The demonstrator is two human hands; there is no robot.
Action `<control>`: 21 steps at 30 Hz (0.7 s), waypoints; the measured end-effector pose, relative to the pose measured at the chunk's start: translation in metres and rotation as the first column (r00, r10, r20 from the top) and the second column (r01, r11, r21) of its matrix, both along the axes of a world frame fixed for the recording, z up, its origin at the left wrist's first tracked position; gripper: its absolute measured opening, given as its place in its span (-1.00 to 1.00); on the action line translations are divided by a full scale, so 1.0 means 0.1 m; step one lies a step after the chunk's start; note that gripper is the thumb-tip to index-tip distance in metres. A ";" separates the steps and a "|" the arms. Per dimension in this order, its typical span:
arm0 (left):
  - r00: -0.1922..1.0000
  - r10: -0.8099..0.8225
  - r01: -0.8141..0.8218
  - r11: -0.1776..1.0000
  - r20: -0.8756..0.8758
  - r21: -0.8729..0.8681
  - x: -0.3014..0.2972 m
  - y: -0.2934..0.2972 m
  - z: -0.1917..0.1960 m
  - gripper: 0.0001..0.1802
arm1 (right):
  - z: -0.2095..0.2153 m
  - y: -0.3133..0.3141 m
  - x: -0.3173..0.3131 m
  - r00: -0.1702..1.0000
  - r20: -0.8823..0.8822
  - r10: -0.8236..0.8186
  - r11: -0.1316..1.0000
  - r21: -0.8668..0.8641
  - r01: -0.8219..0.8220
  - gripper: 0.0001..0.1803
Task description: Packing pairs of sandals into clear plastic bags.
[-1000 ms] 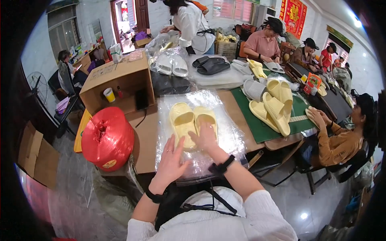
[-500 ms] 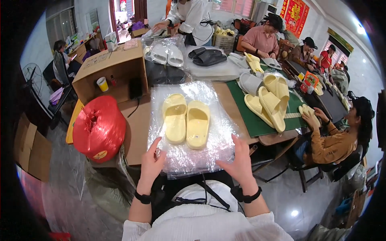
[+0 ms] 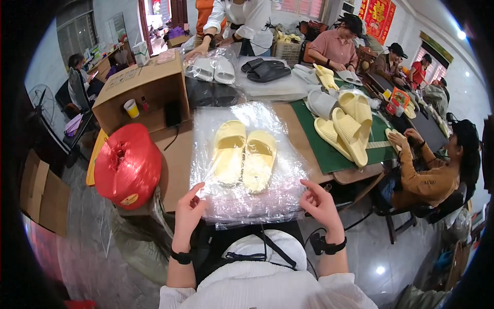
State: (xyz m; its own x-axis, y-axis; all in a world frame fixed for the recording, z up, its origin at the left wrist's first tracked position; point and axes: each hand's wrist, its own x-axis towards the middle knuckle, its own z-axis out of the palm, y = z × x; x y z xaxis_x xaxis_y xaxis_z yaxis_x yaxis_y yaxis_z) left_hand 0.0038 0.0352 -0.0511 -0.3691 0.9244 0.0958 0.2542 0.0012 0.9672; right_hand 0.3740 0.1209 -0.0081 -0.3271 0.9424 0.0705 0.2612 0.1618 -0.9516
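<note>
Slippers (image 3: 244,157), a pale yellow pair, lie side by side inside a clear plastic bag (image 3: 247,201) on the brown desk (image 3: 175,159), toes pointing away from the person. The bag's near edge hangs over the desk's front edge. Left hand (image 3: 188,210) pinches the near left corner of the bag between thumb and fingers; right hand (image 3: 320,205) grips the near right corner, its fingers curled on the plastic. Both wrists wear dark bands.

Just left of the bag sits a big red spool of plastic twine (image 3: 127,165), and behind it an open cardboard box (image 3: 139,92) holding a yellow cup (image 3: 131,108). Right of the bag a green mat (image 3: 329,154) carries more yellow slippers (image 3: 346,126). Farther back lie bagged white slippers (image 3: 213,68) and black ones (image 3: 266,70). Other people sit and stand around the desk.
</note>
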 end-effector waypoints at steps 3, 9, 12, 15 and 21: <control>0.998 -0.034 0.037 0.998 0.054 -0.041 0.00 -0.12 0.22 -0.57 | -0.09 0.06 0.15 0.952 -0.283 0.115 0.984 -0.098 -0.148 -0.48; 0.994 -0.015 0.017 1.000 0.108 -0.017 -0.04 -0.21 0.06 -0.67 | -0.15 0.06 -0.05 0.998 0.050 0.048 0.966 0.253 -0.059 -0.42; 0.997 0.002 -0.006 0.998 0.075 0.056 0.03 -0.20 0.11 -0.67 | -0.21 0.05 -0.16 0.995 0.097 0.027 0.950 0.306 -0.056 -0.52; 0.942 -0.030 0.020 0.999 0.333 0.032 0.01 -0.25 0.28 -0.61 | -0.33 0.10 -0.13 0.996 0.086 -0.038 0.908 0.419 -0.002 -0.72; 0.801 -0.002 0.098 0.987 -0.598 0.128 -0.10 -0.26 0.38 -0.34 | -0.23 0.06 -0.14 0.984 0.129 -0.119 0.894 0.445 0.050 -0.63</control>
State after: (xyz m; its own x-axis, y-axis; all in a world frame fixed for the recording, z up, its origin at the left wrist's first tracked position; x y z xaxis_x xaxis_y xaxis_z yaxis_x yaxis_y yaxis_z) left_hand -0.0059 0.0092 -0.0130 -0.1488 0.8977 0.4147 0.7747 -0.1548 0.6131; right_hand 0.3604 0.1272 -0.0311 -0.2865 0.8513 0.4397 0.4253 0.5242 -0.7378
